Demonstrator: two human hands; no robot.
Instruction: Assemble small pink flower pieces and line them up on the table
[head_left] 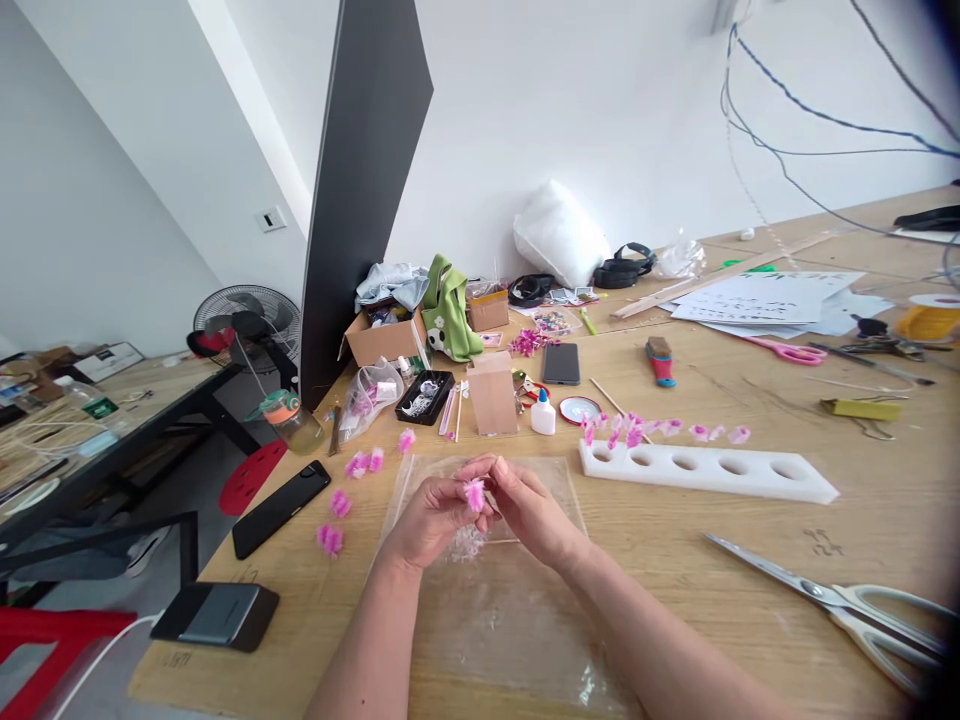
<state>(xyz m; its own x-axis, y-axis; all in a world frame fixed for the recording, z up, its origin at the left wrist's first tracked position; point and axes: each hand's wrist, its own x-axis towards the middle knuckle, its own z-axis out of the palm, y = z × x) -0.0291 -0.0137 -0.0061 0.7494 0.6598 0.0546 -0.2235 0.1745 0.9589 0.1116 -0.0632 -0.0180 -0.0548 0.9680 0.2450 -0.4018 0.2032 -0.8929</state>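
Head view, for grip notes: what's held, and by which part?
A pink fluffy piece, by its edge, in the left hand; right hand contact unclear.

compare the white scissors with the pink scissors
The white scissors are cream-handled; the pink scissors are pink-handled. The white scissors lie nearer; the pink scissors lie farther back, beside the papers. The white scissors look larger than the pink scissors, perhaps partly from nearness. Both point left.

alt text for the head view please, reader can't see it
A person's left hand and right hand meet at a pink tuft above a plastic sheet on a wooden table. More tufts lie left; a white holed block and scissors lie right.
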